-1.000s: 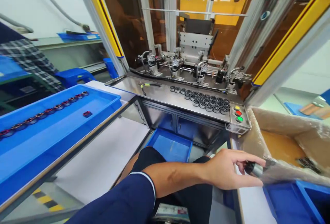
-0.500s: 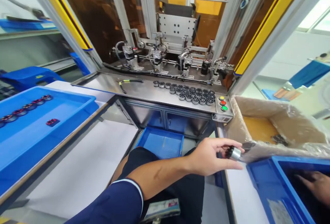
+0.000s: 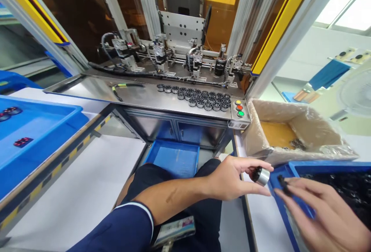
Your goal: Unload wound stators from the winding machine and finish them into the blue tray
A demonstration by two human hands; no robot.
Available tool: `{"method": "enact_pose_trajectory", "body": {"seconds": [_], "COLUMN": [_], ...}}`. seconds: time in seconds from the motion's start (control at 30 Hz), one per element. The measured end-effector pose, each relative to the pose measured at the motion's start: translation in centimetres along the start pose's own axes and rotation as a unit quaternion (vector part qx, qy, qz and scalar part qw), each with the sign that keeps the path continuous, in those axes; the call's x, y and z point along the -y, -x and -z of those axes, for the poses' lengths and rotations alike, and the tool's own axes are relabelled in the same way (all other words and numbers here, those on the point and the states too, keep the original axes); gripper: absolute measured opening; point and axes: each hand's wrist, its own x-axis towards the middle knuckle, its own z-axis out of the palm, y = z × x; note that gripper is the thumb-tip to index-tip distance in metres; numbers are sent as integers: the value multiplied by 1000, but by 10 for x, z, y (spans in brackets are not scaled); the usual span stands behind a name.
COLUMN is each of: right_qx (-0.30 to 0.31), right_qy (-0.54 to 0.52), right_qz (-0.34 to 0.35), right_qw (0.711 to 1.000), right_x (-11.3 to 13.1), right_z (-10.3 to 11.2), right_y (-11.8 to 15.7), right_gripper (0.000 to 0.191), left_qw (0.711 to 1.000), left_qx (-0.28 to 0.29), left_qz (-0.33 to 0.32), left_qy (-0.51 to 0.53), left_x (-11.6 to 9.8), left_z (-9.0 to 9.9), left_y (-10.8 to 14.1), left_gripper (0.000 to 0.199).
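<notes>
Left grip (image 3: 230, 178) is holding a smooth silver cylinder (image 3: 262, 176), its toothed end black, above the white counter (image 3: 263, 219); right grip (image 3: 324, 209) is pinching a small black piece (image 3: 283, 184), apparently jagged though blurred, near the blue bin (image 3: 330, 164) rim. A gap is separating both parts.

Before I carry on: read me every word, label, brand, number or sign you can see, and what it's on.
No text can be read here.
Badge at the lap: print too small and blurred.
Button box, front panel: too small to read.
Silver-and-black part in the left hand: no marking I can make out.
</notes>
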Motion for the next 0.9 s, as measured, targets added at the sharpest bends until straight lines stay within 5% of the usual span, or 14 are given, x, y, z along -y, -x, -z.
{"method": "enact_pose_trajectory", "body": {"seconds": [0.13, 0.37, 0.57, 0.9], "right_qx": [9, 5, -6, -28], "right_qy": [-29, -81, -61, -66], "right_qz": [52, 67, 48, 64], "right_qw": [998, 995, 997, 995], "right_x": [35, 25, 26, 28], "right_z": [-3, -3, -1, -2], "right_y": [-17, -19, -16, -16], "right_gripper": [11, 4, 26, 37], "left_qw": [998, 997, 998, 991], "left_qx": [26, 32, 15, 29], "left_qz": [6, 14, -21, 46], "left_qy": [51, 67, 58, 118], "left_x": [5, 14, 13, 8], "left_z": [-8, -13, -11, -12], "left_y": [1, 1, 3, 5], "left_gripper": [71, 80, 72, 80]}}
